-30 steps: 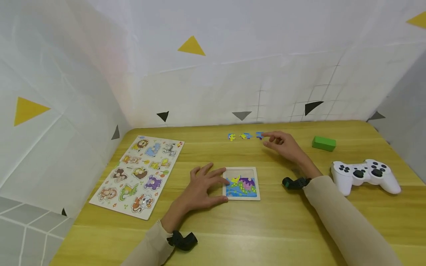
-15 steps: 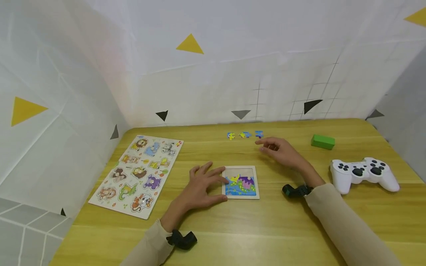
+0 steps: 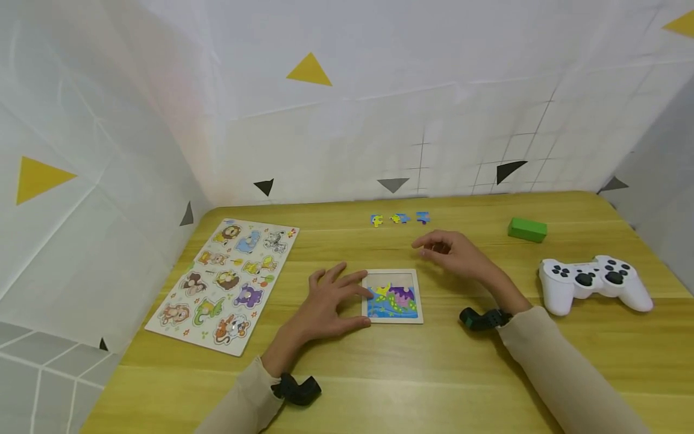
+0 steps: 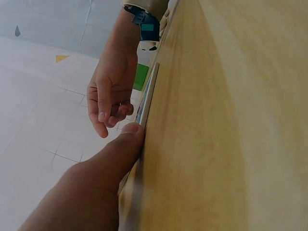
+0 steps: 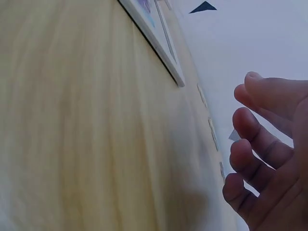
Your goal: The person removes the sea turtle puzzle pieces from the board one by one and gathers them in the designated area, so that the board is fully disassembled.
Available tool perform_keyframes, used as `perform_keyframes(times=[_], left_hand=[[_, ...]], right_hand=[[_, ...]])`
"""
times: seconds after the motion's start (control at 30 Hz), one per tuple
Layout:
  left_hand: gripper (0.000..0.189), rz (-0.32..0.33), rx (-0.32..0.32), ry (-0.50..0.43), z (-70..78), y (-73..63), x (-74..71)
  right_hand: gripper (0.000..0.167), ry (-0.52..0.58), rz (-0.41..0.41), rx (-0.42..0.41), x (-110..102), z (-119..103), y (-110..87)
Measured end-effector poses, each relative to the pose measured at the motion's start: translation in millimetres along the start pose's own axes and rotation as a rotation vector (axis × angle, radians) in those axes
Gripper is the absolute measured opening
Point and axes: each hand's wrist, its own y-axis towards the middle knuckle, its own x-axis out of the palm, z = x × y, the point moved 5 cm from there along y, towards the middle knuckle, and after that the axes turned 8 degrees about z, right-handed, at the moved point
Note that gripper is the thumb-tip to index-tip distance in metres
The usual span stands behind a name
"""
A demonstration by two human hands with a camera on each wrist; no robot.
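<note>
Jigsaw puzzle tray, its far strip bare, lies flat on the tabletop. The left hand spreads its fingers at the tray's left edge, thumb touching the near corner. Well apart from it, the right hand hovers beside the far right corner, fingers loosely bent. Beyond lie three loose jigsaw pieces; a white game controller sits near a green block.

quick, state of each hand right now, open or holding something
Left hand: open, fingers spread, touching the left side of the puzzle frame.
Right hand: open, fingers loosely curled, nothing visible in it.
</note>
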Motion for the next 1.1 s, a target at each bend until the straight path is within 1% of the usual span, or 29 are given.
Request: perform_keyframes(times=[0.27,0.63,0.83,1.1], left_hand=[[0.043,-0.003,-0.002,0.012,-0.4,0.0,0.6],[0.044,0.010,0.001,0.001,1.9,0.1,-2.5],[0.043,0.015,0.008,0.008,1.5,-0.1,-1.8],[0.044,0.021,0.017,-0.001,2.2,0.8,-1.8]], right_hand=[[0.023,-0.012,-0.026,-0.092,9.1,-14.1,-2.8],[0.025,-0.087,-0.081,-0.166,30.3,-34.8,-5.6],[0.022,-0.151,-0.130,-0.251,46.9,-43.2,-9.5],[0.021,-0.187,-0.173,-0.360,64.6,-56.0,-17.2]])
